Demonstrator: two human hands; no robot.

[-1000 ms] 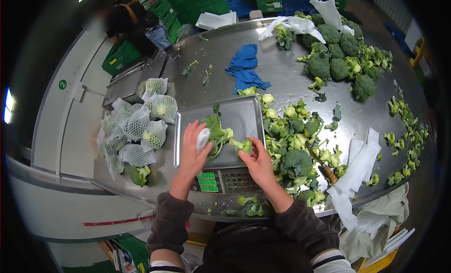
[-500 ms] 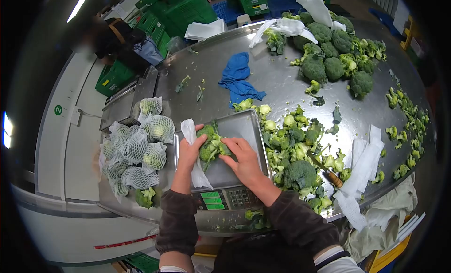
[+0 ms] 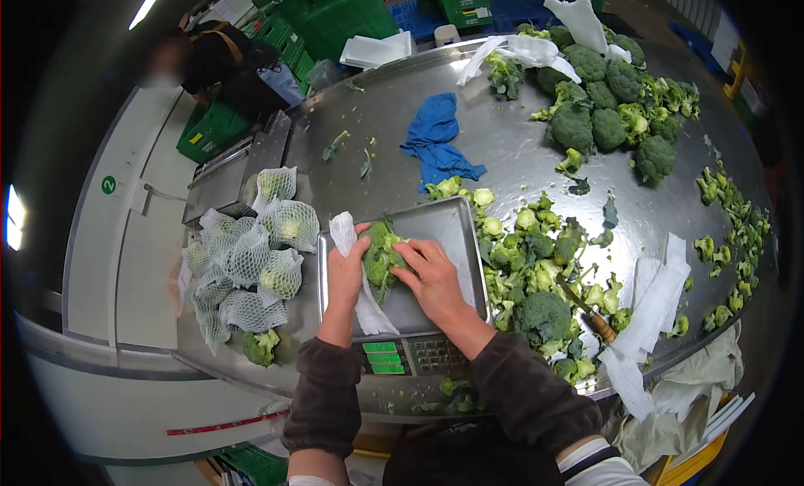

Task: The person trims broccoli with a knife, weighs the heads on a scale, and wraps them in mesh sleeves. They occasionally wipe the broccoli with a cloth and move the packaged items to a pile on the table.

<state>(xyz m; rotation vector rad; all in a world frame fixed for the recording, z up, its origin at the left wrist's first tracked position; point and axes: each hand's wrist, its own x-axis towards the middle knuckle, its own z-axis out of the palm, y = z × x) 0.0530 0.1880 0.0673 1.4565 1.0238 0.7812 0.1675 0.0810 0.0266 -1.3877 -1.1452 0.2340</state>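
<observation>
Over the metal tray (image 3: 466, 235) of a weighing scale, a small broccoli head (image 3: 381, 253) is held between both hands. My left hand (image 3: 345, 272) wraps its left side, and a white mesh sleeve (image 3: 374, 313) hangs flattened from under that hand. My right hand (image 3: 431, 281) grips the broccoli's right side with thumb and fingers. Green digits glow on the scale's display (image 3: 383, 358), below the tray. Just right of the tray lie trimmed broccoli pieces (image 3: 528, 247) and a larger broccoli head (image 3: 542, 312).
Netted broccoli heads (image 3: 247, 256) are piled at left, near a bare broccoli (image 3: 261, 347). A wooden-handled knife (image 3: 600, 325) rests among trimmings beside white sleeves (image 3: 649, 298). Beyond are a blue cloth (image 3: 435, 138) and a broccoli heap (image 3: 603, 101). A person (image 3: 239, 67) bends at green crates.
The broccoli has turned slightly between my hands, its stalk side showing less now. The whole view has shifted a little, with the table appearing slightly farther right.
</observation>
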